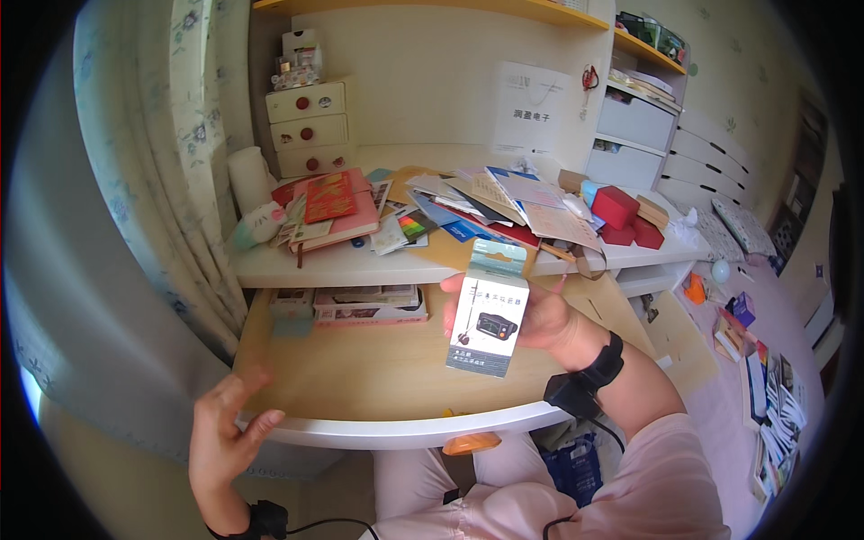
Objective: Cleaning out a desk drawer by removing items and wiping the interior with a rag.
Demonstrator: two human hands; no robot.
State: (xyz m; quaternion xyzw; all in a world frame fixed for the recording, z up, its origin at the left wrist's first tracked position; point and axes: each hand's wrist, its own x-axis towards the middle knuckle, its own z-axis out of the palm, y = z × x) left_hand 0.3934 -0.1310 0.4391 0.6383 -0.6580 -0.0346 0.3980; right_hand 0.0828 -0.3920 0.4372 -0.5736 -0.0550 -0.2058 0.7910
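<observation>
My right hand (550, 314) grips a small cardboard box (489, 317) from behind, above the open desk drawer (378, 378). The box stands upright, slightly tilted, with a hanging tab on top and a picture of a black clip-on device and a stringed instrument on its front. My left hand (229, 418) is at the drawer's left front corner, fingers apart, holding nothing. Inside the drawer, at the back left, lie a pink-and-white box (371, 315) and a smaller pale box (292, 303). Both wrists wear black straps with cables.
The desktop (337, 268) bears a pink notebook (347, 226), a red envelope (331, 197), heaped papers (472, 196), a plush toy (260, 224) and red boxes (615, 208). A curtain (196, 169) hangs left. Books (776, 412) lie on the pink bed cover at right.
</observation>
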